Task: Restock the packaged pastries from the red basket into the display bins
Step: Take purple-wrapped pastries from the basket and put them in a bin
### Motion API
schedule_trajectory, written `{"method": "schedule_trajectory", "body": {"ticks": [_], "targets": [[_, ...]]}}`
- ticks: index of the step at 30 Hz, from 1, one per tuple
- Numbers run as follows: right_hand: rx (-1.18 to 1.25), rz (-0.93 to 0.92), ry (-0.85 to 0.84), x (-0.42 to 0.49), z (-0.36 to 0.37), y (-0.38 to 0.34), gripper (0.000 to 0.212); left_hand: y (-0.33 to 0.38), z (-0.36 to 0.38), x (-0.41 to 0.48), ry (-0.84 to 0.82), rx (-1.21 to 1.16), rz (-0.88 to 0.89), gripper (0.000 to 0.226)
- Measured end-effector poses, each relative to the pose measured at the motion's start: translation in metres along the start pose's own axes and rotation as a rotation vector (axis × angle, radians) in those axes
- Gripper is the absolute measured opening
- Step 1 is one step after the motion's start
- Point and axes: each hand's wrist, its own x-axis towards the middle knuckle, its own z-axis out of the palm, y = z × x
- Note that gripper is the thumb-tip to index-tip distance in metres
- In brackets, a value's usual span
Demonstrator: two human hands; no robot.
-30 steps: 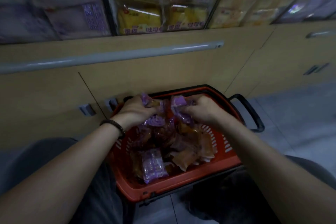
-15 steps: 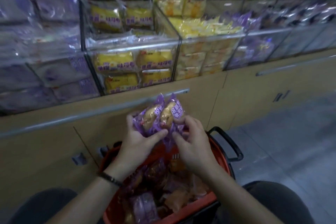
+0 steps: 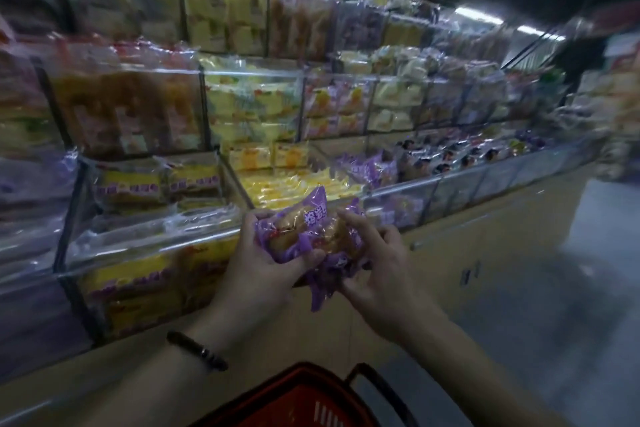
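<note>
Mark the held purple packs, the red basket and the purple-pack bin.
purple packs (image 3: 304,226): head view, front wrapper's printed face.
red basket (image 3: 298,374): head view, its far rim.
purple-pack bin (image 3: 401,193): head view, clear front wall.

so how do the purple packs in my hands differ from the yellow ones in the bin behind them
The purple packs are bunched and crumpled, gripped by the left hand and right hand; the yellow packs lie flat in their bin. Purple wrappers show a brown pastry; the yellow ones look pale yellow throughout. Both are plastic-wrapped.
</note>
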Motion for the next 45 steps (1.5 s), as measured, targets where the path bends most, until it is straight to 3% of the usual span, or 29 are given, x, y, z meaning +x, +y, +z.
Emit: {"method": "schedule_trajectory", "body": {"ticks": [6, 11, 14, 17, 20, 26, 30, 34, 39, 41, 43, 45], "targets": [[-0.139, -0.069, 0.136, 0.061, -0.040, 0.026, 0.090, 0.036, 0.035, 0.077, -0.133, -0.035, 0.057, 0.055], [-0.262, 0.001, 0.190, 0.117, -0.069, 0.050, 0.068, 0.041, 0.056, 0.147, -0.219, -0.012, 0.092, 0.028], [-0.322, 0.052, 0.226, 0.155, -0.082, 0.072, 0.056, 0.027, 0.071, 0.182, -0.122, 0.084, 0.124, 0.023], [-0.316, 0.110, 0.235, 0.191, -0.086, 0.100, 0.049, -0.003, 0.081, 0.203, -0.069, 0.215, 0.120, 0.034], [-0.347, 0.135, 0.189, 0.219, -0.085, 0.128, 0.041, -0.022, 0.087, 0.206, 0.044, 0.139, 0.100, 0.005], [-0.458, 0.250, 0.118, 0.262, -0.064, 0.166, 0.037, -0.043, 0.087, 0.221, 0.253, 0.351, 0.157, 0.027], [-0.515, 0.376, 0.012, 0.282, -0.052, 0.182, 0.036, -0.043, 0.087, 0.221, 0.198, 0.250, 0.178, 0.026], [-0.556, 0.447, -0.045, 0.298, -0.041, 0.198, 0.038, -0.043, 0.086, 0.219, 0.159, 0.237, 0.216, 0.039], [-0.614, 0.464, -0.166, 0.299, -0.047, 0.193, 0.070, -0.041, 0.087, 0.218, 0.132, 0.222, 0.206, 0.043], [-0.620, 0.343, -0.028, 0.288, -0.059, 0.172, 0.066, -0.040, 0.087, 0.217, 0.133, 0.226, 0.215, 0.047], [-0.538, 0.027, 0.153, 0.272, -0.072, 0.144, 0.058, -0.039, 0.087, 0.216, 0.138, 0.222, 0.222, 0.044], [-0.415, -0.269, 0.167, 0.255, -0.079, 0.115, 0.056, -0.036, 0.087, 0.215, 0.132, 0.213, 0.242, 0.036]]}}
